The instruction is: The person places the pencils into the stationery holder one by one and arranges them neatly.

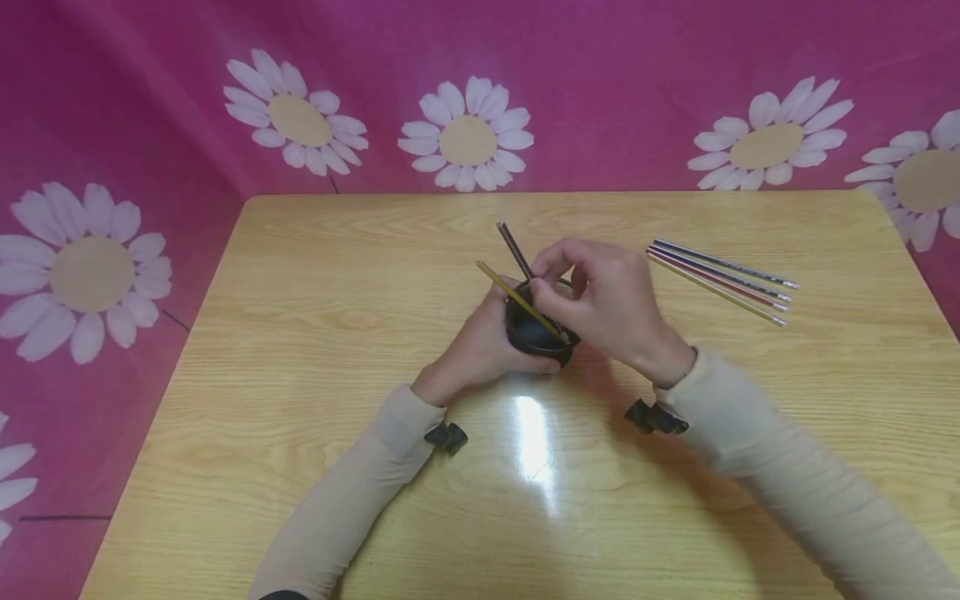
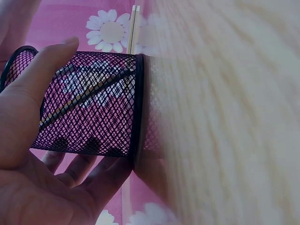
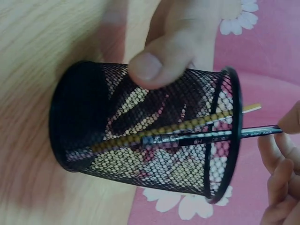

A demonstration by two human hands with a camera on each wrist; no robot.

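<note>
A black mesh pencil cup (image 1: 534, 335) stands on the table, and my left hand (image 1: 480, 343) grips it round the side. In the left wrist view the thumb and fingers wrap opposite sides of the mesh wall. Leaning inside the cup is a yellow pencil (image 1: 504, 285), its upper end sticking out past the rim. Above the opening, my right hand (image 1: 611, 292) pinches a dark pencil (image 3: 204, 139) between thumb and fingers. Through the mesh in the right wrist view, this pencil's lower end shows inside the cup, above the bottom, with "HB" lettering on it.
Several pencils (image 1: 722, 263), dark, red and yellow, lie side by side on the wooden table (image 1: 300, 333) to the right of the cup, eraser ends pointing right. A pink cloth (image 1: 600, 100) with white flowers hangs behind the table and along its left side.
</note>
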